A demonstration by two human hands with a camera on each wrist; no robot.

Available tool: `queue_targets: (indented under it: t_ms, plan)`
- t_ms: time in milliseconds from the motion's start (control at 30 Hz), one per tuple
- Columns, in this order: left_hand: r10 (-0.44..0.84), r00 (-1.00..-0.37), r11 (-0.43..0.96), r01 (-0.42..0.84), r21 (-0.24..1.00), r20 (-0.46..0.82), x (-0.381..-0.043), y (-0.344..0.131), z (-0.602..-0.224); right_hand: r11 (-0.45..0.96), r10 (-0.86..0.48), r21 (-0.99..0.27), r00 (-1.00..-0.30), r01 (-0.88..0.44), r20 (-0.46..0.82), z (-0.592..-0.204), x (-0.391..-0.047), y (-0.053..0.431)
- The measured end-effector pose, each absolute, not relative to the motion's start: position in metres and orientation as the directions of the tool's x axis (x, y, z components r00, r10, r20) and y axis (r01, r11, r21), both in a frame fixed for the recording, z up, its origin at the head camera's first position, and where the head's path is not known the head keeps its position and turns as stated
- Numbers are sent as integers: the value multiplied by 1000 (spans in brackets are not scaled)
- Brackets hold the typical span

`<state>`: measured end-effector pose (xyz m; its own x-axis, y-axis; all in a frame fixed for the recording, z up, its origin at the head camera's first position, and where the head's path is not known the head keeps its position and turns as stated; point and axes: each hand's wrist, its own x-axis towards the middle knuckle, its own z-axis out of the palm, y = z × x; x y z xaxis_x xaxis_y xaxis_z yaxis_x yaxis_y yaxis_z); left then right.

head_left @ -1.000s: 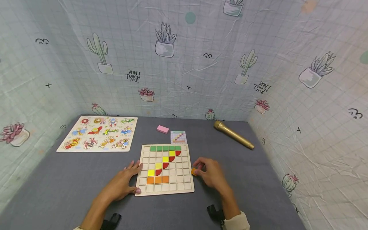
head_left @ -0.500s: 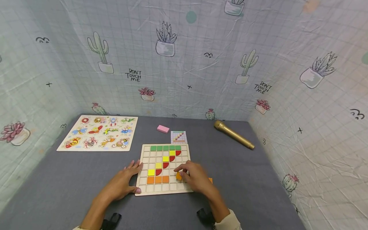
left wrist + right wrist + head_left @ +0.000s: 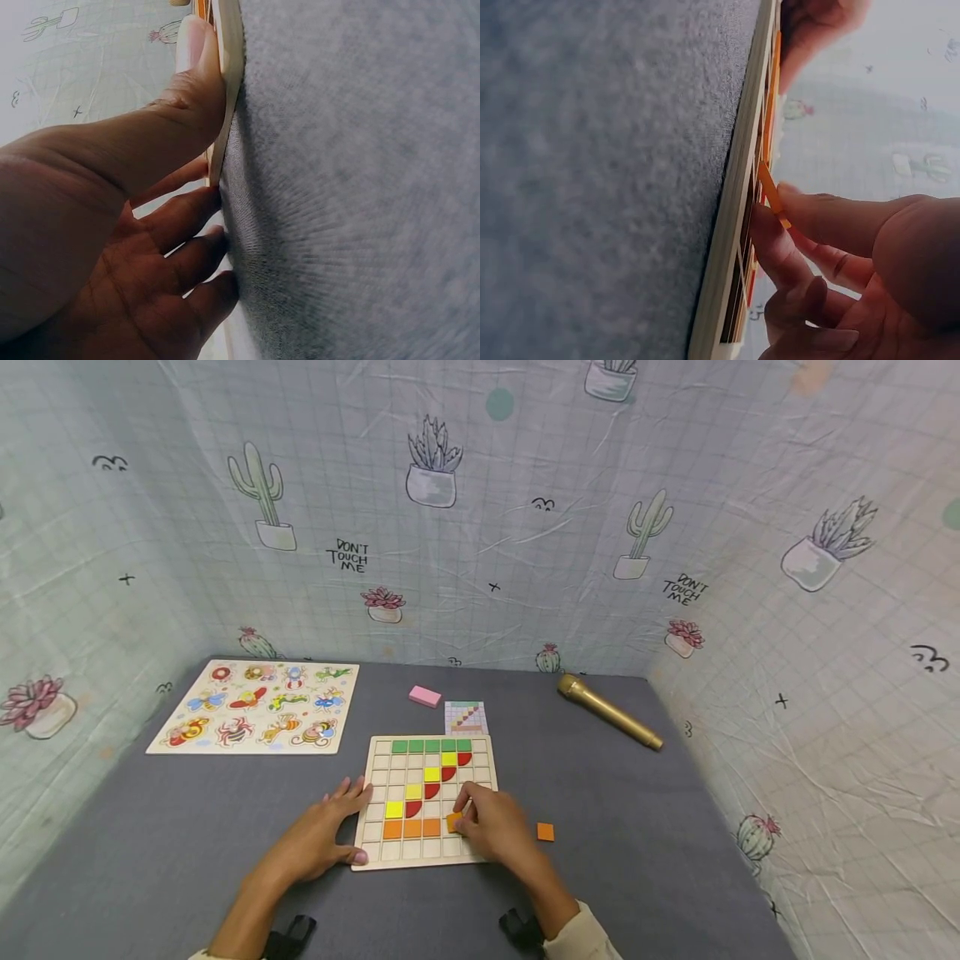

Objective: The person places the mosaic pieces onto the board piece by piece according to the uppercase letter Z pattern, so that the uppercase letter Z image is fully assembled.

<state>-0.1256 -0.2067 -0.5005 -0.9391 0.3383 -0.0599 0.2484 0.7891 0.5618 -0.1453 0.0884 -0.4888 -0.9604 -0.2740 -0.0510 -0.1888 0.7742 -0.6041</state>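
A wooden grid board (image 3: 378, 774) lies on the grey table, set with green, yellow and orange squares and red quarter-round pieces. My right hand (image 3: 497, 828) pinches an orange square tile (image 3: 453, 822) between thumb and fingers, just right of the row of orange tiles (image 3: 412, 829) in the board. In the right wrist view that tile (image 3: 772, 193) is tilted, its lower end right at the grid. My left hand (image 3: 322, 833) rests along the board's left edge, fingers spread; its thumb (image 3: 196, 82) lies on the board's top. Another orange tile (image 3: 545, 832) lies loose right of the board.
A small pattern card (image 3: 465, 718) touches the board's far edge, near a pink block (image 3: 425, 697). Far left lies an insect picture puzzle board (image 3: 258, 708). A gold microphone-shaped object (image 3: 610, 712) lies at the back right. Printed cloth walls surround the table.
My right hand has carried the orange tile leftward from beside the board to the cell beside the orange row. The loose orange tile has come into full view. My left hand has stayed put.
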Motion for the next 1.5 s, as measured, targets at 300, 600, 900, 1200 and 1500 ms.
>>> queue_targets:
  t_ms: [300, 600, 900, 1200, 1500]
  plan:
    - [347, -936, 782, 257, 568, -55, -125, -209, -501, 818, -252, -543, -967, -188, -44, -489, -146, 77]
    - [340, -938, 788, 243, 566, -70, -125, -207, -501, 743, -316, -639, -946, -199, -73, -485, -147, 96]
    - [334, -940, 789, 239, 566, -67, -125, -207, -501, 690, -305, -694, -952, -203, -25, -474, -153, 147]
    - [330, -941, 791, 237, 564, -68, -125, -206, -500, 769, -117, -634, -993, -81, -16, -473, -151, 195]
    - [323, -944, 796, 231, 560, -70, -124, -205, -500, 874, -91, -482, -994, -54, -55, -478, -149, 217]
